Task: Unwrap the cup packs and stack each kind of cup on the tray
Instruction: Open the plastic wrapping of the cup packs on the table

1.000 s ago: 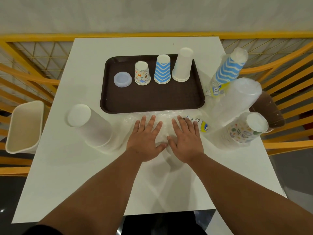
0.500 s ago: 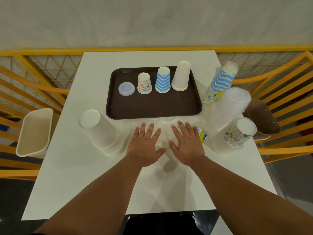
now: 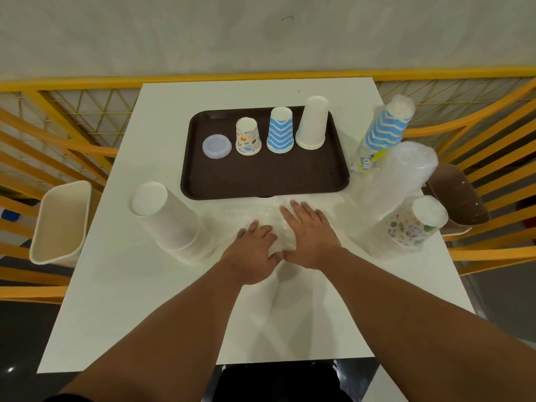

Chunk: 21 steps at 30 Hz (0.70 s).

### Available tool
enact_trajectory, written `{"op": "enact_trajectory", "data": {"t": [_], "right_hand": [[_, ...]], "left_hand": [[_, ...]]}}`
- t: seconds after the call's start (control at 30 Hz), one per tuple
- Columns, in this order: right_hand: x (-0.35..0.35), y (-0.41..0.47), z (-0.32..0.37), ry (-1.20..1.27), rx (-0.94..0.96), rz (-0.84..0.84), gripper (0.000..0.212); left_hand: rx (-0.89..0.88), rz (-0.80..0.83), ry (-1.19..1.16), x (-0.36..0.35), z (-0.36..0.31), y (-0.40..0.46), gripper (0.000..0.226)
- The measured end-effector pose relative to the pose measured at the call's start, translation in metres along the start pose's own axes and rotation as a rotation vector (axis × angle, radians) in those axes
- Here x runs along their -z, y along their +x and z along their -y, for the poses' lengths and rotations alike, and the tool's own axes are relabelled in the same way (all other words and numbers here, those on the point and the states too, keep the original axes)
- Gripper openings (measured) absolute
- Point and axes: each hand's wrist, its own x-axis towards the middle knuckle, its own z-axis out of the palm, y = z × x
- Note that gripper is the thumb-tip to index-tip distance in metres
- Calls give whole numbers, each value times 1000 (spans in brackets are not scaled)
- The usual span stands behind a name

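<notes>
Now my left hand (image 3: 251, 250) curls, gathering the clear wrap (image 3: 261, 216) at frame centre, right hand (image 3: 309, 233) spread flat — clearing it away.

Only one fragment of print could be read: the blue letters "RO" on a yellow label (image 3: 367, 163) at the foot of the wrapped blue-striped cup pack (image 3: 384, 132); the rest was cut off.

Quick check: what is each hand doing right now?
Left hand: fingers curling on the clear plastic wrap, apparently gripping it.
Right hand: open, flat on the wrap.
</notes>
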Motion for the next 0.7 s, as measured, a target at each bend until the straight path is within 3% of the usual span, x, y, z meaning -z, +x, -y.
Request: {"op": "enact_trajectory", "data": {"t": [0.07,0.13,0.2,0.3,0.37,0.47,0.6,0.7], "right_hand": [[0,6,5,-21,-32,49,94],[0,6,12,-40,-48,-6,69],[-2,1,12,85,-69,-129,46],[3,-10,8,551,-264,-378,32],[8,-14,5,746,-391,-495,25],[13,-14,-6,845,-574,-578,30],[15,-15,-23,701,-626,-379,74],[9,-17,-32,609,-558,-372,87]], "left_hand": [[-32,-25,-22,-1,1,-3,55],[-24,-112,4,-2,2,-5,53],[0,-348,-3,-3,-1,-7,50],[33,-732,-196,-1,-17,1,43],[55,-689,-441,8,-37,14,41],[15,-415,-714,21,-73,41,44],[0,-207,-863,30,-107,69,47],[71,-159,-925,32,-116,87,46]]}}
